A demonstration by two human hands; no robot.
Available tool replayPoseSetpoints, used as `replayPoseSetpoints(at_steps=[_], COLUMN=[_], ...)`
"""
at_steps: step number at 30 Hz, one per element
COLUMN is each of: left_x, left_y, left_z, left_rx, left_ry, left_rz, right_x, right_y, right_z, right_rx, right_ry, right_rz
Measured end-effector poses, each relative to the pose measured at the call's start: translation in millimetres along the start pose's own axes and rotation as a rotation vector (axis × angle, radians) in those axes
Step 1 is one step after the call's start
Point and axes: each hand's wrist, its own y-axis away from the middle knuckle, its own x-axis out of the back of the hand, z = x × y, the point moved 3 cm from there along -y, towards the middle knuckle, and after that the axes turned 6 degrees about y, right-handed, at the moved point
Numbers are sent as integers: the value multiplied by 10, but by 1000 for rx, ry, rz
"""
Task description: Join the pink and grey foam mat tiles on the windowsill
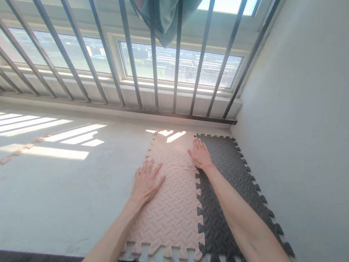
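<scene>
Pink foam mat tiles [170, 207] with a raised tread pattern and jigsaw edges lie flat on the white ledge, a seam running across them. Along their right side sits a dark grey foam mat [226, 171] of the same kind. My left hand [148, 178] rests flat with spread fingers on the pink mat's left edge. On the join between pink and grey lies my right hand [200, 152], palm down, fingers stretched out. Neither hand holds anything. My right forearm covers part of the grey mat.
Metal bars [154, 66] stand along the ledge's back, before windows and a hanging green cloth [170, 9]. A white wall [313, 132] rises at right. A thin pinkish jigsaw strip [16, 153] lies on the white ledge [58, 194] at left, among sunlit patches. The ledge drops off in front.
</scene>
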Motion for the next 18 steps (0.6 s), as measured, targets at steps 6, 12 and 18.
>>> replayPoseSetpoints(at_steps=[6, 12, 18], left_x=[9, 49, -16], left_y=[6, 3, 9], left_z=[0, 24, -30], left_rx=[6, 26, 20], left_ry=[-9, -5, 4], left_rz=[8, -9, 11], right_x=[22, -160, -131], right_y=[-342, -543, -852], right_z=[98, 159, 232], right_rx=[-34, -72, -87], right_ry=[-46, -22, -5], right_rz=[38, -21, 36])
